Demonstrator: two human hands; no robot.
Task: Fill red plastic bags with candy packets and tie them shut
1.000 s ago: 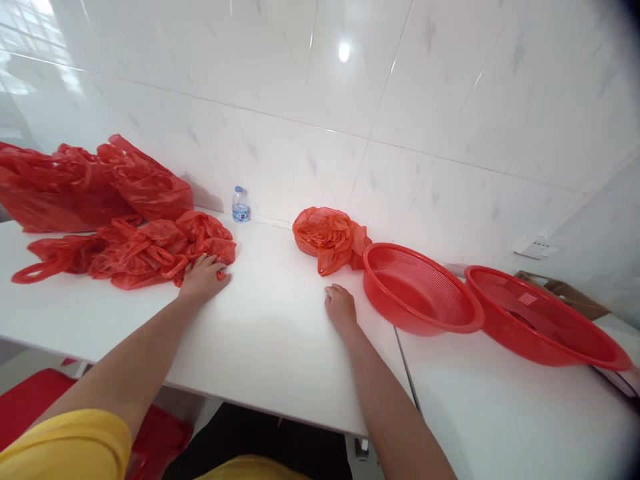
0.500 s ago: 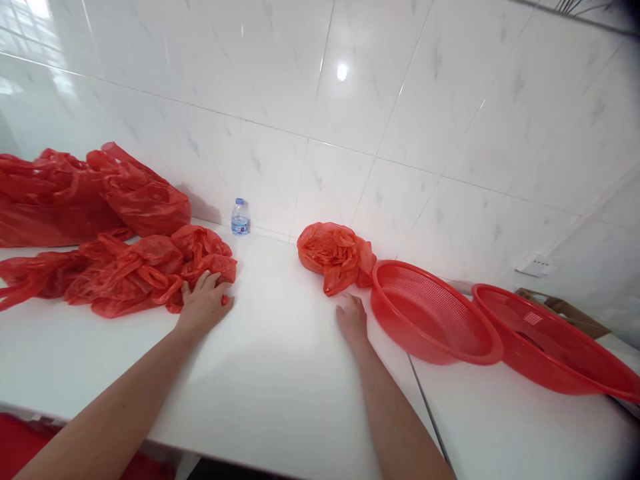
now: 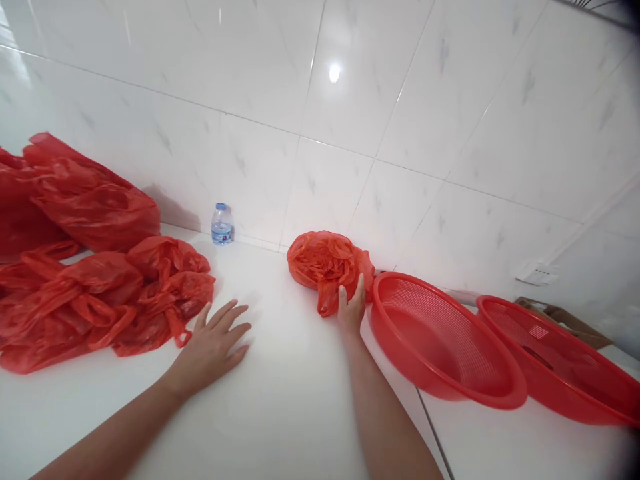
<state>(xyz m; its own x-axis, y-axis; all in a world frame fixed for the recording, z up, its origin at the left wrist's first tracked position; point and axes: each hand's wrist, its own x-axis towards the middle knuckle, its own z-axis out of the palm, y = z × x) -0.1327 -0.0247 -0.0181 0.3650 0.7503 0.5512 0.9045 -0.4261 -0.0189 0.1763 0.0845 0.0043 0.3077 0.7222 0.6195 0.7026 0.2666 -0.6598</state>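
Note:
My left hand (image 3: pixel 213 347) is open with fingers spread, above the white table (image 3: pixel 280 393), just right of a crumpled heap of red plastic bags (image 3: pixel 105 300). Nothing is in its grasp. Farther right, my right hand (image 3: pixel 352 307) reaches to the near side of a smaller bunched red plastic bag (image 3: pixel 320 260), thumb and fingers apart. Its fingertips overlap the bag's right part in view; whether they touch it I cannot tell. Beside that hand stands a red perforated plastic basket (image 3: pixel 450 393).
A small water bottle (image 3: pixel 221 227) stands against the tiled wall (image 3: pixel 260 160). Fuller red bags (image 3: pixel 95 200) lean at the back left. On the right sit a second red basin (image 3: pixel 565 400) and a cardboard box (image 3: pixel 585 328). A socket plate (image 3: pixel 537 273) is on the wall.
My left hand has come off the bag heap, moving right and spreading its fingers. My right hand has opened and reached forward to the smaller bag. The view has shifted.

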